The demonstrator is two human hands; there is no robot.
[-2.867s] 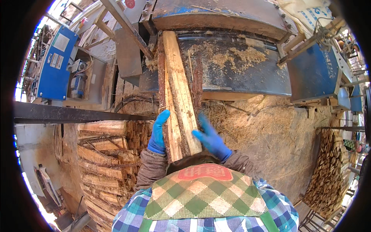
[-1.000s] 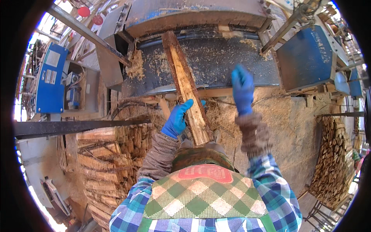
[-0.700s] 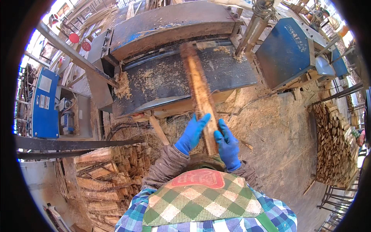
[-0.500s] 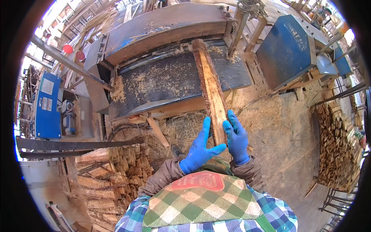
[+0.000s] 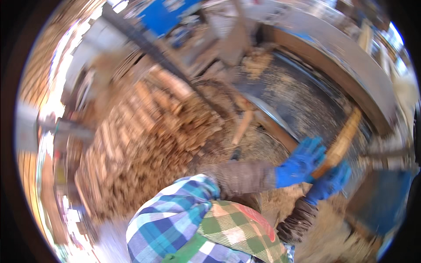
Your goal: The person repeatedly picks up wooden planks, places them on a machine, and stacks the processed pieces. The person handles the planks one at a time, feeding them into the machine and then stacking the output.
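A long, narrow piece of wood (image 5: pixel 341 147), pale on its upper face, slopes from my hands onto the dark machine bed (image 5: pixel 294 101). Its far end reaches the machine's heavy housing (image 5: pixel 337 65). My left hand (image 5: pixel 301 162), in a blue glove, lies along the wood's left side with fingers stretched out. At the near end my right hand (image 5: pixel 328 183), gloved the same, has the wood between thumb and fingers, though motion blur softens its outline. Sawdust (image 5: pixel 285 94) is scattered over the bed.
A big stack of split wood (image 5: pixel 144 127) rises on the left. Between it and the machine lies a loose wood offcut (image 5: pixel 242 127). A blue machine cabinet (image 5: pixel 379 197) stands at lower right. A dark metal beam (image 5: pixel 149 48) runs above the stack.
My view has swung left, bringing the wood stack to the middle and the machine to the right. The wood lies further under the housing, with less of its length showing.
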